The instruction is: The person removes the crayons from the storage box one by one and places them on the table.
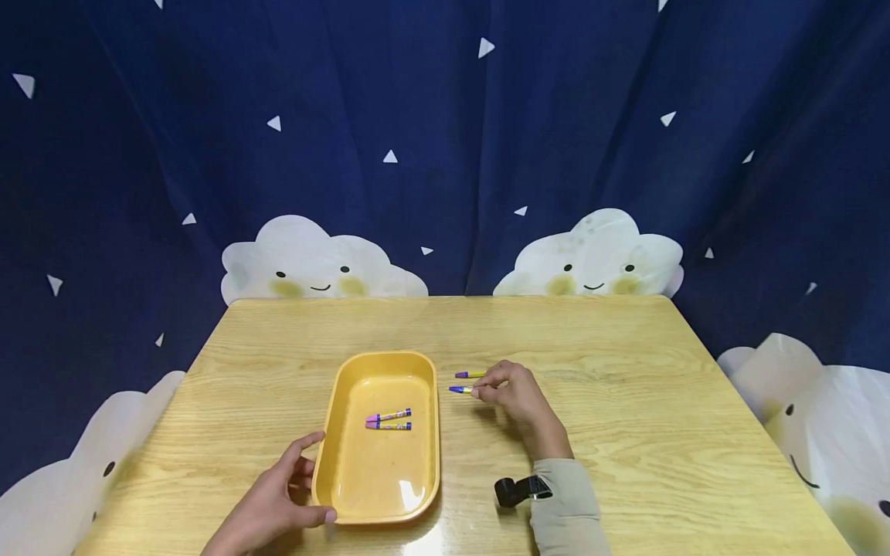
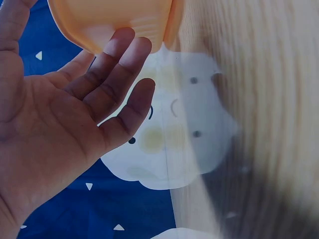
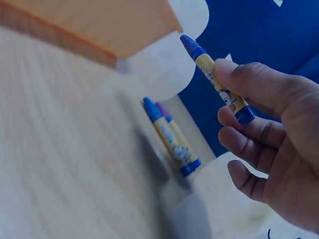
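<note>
My right hand [image 1: 513, 394] pinches a blue crayon [image 3: 215, 75] with a yellow wrapper between thumb and index finger, just right of the tray. In the right wrist view its blue tip points up and left, above the table. Another blue crayon [image 3: 172, 139] lies below it, with a purple crayon [image 3: 163, 110] partly hidden behind. At the left side of the yellow tray [image 1: 325, 421], my left hand [image 1: 274, 494] has its fingers loosely extended, with index fingertip and thumb right at the rim. Inside the tray lie two pink-tipped crayons [image 1: 389, 421], close together.
The wooden table [image 1: 640, 432] reaches back to a dark blue curtain [image 1: 445, 116] with white triangles and smiling clouds. A black strap device [image 1: 521, 489] is on the right sleeve [image 1: 566, 502], above the table.
</note>
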{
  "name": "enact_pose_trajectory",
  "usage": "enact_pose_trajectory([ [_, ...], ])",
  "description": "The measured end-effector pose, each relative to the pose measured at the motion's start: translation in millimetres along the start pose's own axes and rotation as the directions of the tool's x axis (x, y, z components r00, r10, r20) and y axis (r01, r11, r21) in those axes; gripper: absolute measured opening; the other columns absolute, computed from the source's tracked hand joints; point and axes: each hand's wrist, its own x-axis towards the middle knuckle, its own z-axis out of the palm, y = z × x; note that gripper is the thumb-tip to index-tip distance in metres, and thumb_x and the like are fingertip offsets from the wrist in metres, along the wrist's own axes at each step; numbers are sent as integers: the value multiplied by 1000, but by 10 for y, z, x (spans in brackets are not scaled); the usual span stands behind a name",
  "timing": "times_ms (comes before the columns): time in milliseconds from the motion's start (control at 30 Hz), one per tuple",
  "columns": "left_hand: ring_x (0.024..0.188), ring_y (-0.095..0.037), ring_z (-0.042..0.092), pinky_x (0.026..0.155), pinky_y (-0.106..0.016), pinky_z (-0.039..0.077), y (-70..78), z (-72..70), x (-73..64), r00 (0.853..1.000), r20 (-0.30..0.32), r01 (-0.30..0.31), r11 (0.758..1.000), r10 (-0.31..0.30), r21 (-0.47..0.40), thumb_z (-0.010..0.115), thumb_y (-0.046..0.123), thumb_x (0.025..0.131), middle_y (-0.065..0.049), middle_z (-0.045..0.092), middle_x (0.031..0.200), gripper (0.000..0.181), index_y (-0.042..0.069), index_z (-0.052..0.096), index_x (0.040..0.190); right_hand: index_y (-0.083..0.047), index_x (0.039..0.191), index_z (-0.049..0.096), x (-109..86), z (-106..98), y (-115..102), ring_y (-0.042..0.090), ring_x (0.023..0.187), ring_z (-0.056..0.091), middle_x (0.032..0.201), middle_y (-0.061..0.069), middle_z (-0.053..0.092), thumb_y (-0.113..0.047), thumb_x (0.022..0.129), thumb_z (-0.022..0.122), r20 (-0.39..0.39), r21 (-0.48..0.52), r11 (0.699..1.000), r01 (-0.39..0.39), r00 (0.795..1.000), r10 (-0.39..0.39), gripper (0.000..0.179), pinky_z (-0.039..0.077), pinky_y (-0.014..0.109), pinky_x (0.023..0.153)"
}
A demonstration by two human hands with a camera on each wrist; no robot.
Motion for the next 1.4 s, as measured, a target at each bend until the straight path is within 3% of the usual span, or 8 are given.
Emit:
enact_pose_trajectory([
  [333, 88, -24, 57, 76, -30, 48, -3, -4, -9, 1000, -6, 1, 1000, -1, -4, 86, 18, 64, -13, 59, 99, 97, 7, 27, 140, -8, 74, 74, -77, 68, 199, 16, 79, 52, 81, -1, 57, -9, 75, 78, 36, 36, 992, -117, 993, 116, 4, 43, 33, 69],
  [633, 86, -23, 57, 75, -29, 48, 2, -14, -21, 1000, -1, 5, 1000, -5, -14, 85, 16, 65, -13, 58, 99, 96, 6, 26, 140, -9, 71, 74, -92, 107, 287, 14, 75, 51, 77, -3, 55, -6, 72, 79, -8, -71, 992, -103, 995, 103, 6, 44, 32, 69],
  [833, 85, -21, 57, 74, -29, 47, -14, -5, -17, 1000, -2, -5, 1000, 5, -13, 85, 16, 66, -13, 59, 99, 95, 6, 26, 140, -8, 69, 74, -82, 133, 283, 14, 74, 49, 77, -2, 52, -5, 71, 79, -14, -118, 985, -127, 992, 126, 7, 43, 32, 67],
  [1200, 86, -21, 56, 75, -30, 47, -14, 13, 16, 1000, -8, -21, 1000, 21, -6, 85, 17, 65, -11, 59, 100, 96, 7, 27, 140, -6, 78, 73, -90, 81, 219, 15, 74, 53, 80, 0, 57, -5, 72, 79, -47, -95, 982, -166, 986, 162, 8, 46, 33, 68],
  [1400, 87, -24, 55, 74, -30, 47, -11, -1, 26, 999, 18, 52, 997, -51, -51, 86, 17, 64, -11, 59, 100, 99, 6, 25, 141, -5, 85, 73, -36, 9, 90, 15, 76, 55, 83, 1, 59, -7, 78, 75, 20, -97, 975, -199, 979, 202, 8, 46, 33, 69],
])
